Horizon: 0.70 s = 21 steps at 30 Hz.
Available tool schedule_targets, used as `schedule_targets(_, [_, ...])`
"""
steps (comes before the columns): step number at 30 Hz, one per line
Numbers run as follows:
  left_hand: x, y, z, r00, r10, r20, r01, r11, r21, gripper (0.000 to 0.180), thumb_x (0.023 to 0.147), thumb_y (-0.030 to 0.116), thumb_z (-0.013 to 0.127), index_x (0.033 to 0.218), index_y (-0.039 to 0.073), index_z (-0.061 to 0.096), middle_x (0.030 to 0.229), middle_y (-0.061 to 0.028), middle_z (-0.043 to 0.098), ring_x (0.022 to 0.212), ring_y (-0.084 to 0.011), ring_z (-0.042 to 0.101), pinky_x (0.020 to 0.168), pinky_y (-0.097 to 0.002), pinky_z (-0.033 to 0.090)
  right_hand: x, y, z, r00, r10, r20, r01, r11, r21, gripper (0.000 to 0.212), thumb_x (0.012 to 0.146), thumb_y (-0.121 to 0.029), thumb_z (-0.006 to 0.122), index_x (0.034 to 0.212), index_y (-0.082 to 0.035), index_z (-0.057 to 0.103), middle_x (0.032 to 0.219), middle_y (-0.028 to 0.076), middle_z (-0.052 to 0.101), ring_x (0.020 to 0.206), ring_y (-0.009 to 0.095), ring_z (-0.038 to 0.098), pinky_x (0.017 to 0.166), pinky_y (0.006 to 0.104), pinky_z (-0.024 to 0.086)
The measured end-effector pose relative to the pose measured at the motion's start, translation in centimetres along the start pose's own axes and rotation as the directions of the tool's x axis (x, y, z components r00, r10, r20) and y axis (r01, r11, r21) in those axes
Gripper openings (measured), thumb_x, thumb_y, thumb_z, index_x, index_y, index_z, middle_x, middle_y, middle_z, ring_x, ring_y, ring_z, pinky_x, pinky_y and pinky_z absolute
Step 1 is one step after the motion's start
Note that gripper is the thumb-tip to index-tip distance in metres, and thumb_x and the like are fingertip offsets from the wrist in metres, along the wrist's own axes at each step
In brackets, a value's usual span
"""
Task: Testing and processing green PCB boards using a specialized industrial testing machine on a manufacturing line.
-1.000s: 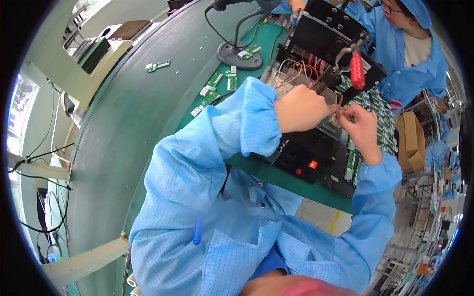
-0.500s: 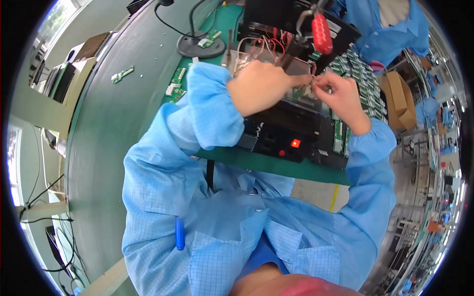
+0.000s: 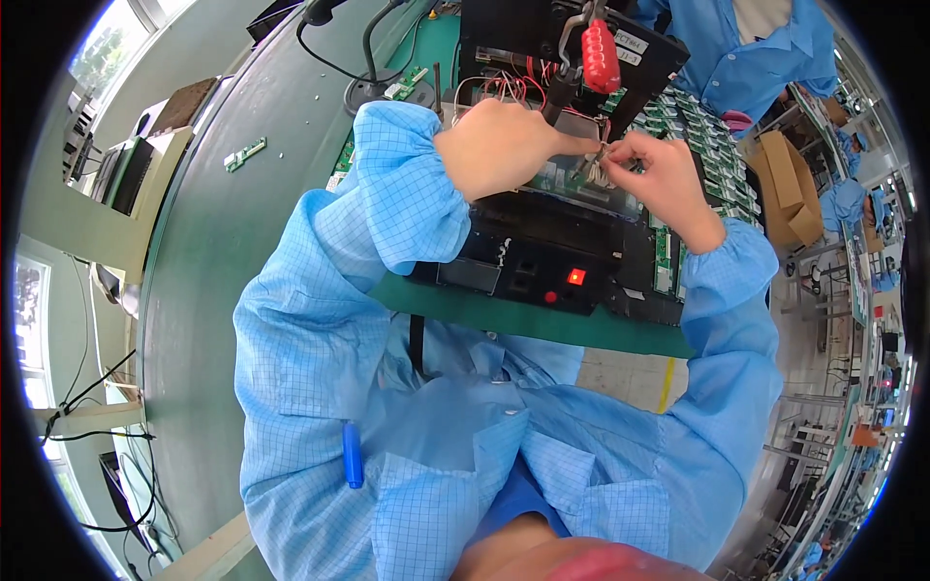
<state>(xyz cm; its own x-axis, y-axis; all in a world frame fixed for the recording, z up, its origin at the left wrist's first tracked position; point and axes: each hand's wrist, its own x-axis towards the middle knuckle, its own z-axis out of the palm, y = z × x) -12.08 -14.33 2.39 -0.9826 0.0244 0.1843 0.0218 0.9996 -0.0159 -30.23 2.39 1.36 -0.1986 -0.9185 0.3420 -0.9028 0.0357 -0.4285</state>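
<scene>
My left hand (image 3: 499,145) reaches over a black test fixture (image 3: 528,266) with one finger stretched toward my right hand; its other fingers are curled and mostly hidden. The fingertips of my right hand (image 3: 664,179) are pinched together, almost meeting that finger. What sits between the fingertips is too small to make out. Just below them, a bundle of thin pale wires (image 3: 594,175) lies over the fixture's clear plate (image 3: 552,176). Above the hands stands a toggle clamp with a red handle (image 3: 601,58). A red light (image 3: 576,277) glows on the fixture's front.
Rows of green circuit boards (image 3: 712,160) lie to the right, beside an open cardboard box (image 3: 787,189). One board (image 3: 245,154) rests on the green bench (image 3: 208,290) at left. A black round stand base (image 3: 360,95) is behind. A co-worker's blue sleeve (image 3: 746,73) shows far right.
Both hands stay together over the wires, with only slight finger shifts. The whole view has tilted a little, so the fixture and clamp appear slightly higher and further left.
</scene>
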Motion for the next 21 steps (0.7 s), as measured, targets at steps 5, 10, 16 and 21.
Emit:
schedule_targets(5, [-0.3, -0.4, 0.3, 0.996, 0.044, -0.079, -0.045, 0.999, -0.014, 0.068, 0.080, 0.002, 0.054, 0.138, 0.037, 0.052, 0.086, -0.0130, 0.067, 0.077, -0.0316, 0.068, 0.069, -0.0410, 0.055, 0.3, -0.4, -0.1, 1.000, 0.006, -0.012, -0.005, 1.000, 0.031, 0.011, 0.079, -0.008, 0.072, 0.078, 0.001, 0.066, 0.077, 0.008, 0.072, 0.063, 0.013, 0.067, 0.058, 0.0253, 0.050])
schedule_targets(10, [-0.1, 0.1, -0.4, 0.999, 0.026, -0.022, -0.026, 1.000, 0.000, 0.070, 0.080, 0.001, 0.053, 0.138, 0.038, 0.051, 0.088, -0.0137, 0.067, 0.077, -0.0322, 0.068, 0.069, -0.0409, 0.056, -0.1, -0.1, 0.3, 0.999, -0.015, -0.050, 0.017, 0.999, 0.038, 0.011, 0.078, -0.008, 0.072, 0.078, 0.001, 0.066, 0.078, 0.008, 0.072, 0.061, 0.013, 0.065, 0.056, 0.0259, 0.048])
schedule_targets(16, [0.0, -0.5, 0.5, 0.993, 0.066, -0.098, -0.067, 0.998, -0.014, 0.072, 0.078, -0.001, 0.053, 0.139, 0.037, 0.051, 0.087, -0.0140, 0.067, 0.075, -0.0325, 0.068, 0.068, -0.0409, 0.056, 0.0, -0.5, 0.0, 0.999, 0.036, -0.040, -0.035, 0.999, 0.034, 0.012, 0.078, -0.010, 0.072, 0.077, 0.000, 0.066, 0.077, 0.009, 0.072, 0.062, 0.015, 0.066, 0.056, 0.0265, 0.049])
schedule_targets(21, [-0.2, -0.3, 0.2, 0.996, 0.053, -0.070, -0.049, 0.997, 0.061, 0.075, 0.076, -0.001, 0.054, 0.141, 0.038, 0.049, 0.081, -0.0140, 0.066, 0.072, -0.0323, 0.067, 0.065, -0.0413, 0.055, 0.2, 0.0, 0.3, 1.000, -0.014, -0.024, 0.014, 1.000, 0.003, 0.012, 0.077, -0.009, 0.071, 0.076, 0.001, 0.066, 0.076, 0.009, 0.071, 0.062, 0.016, 0.067, 0.058, 0.0264, 0.050])
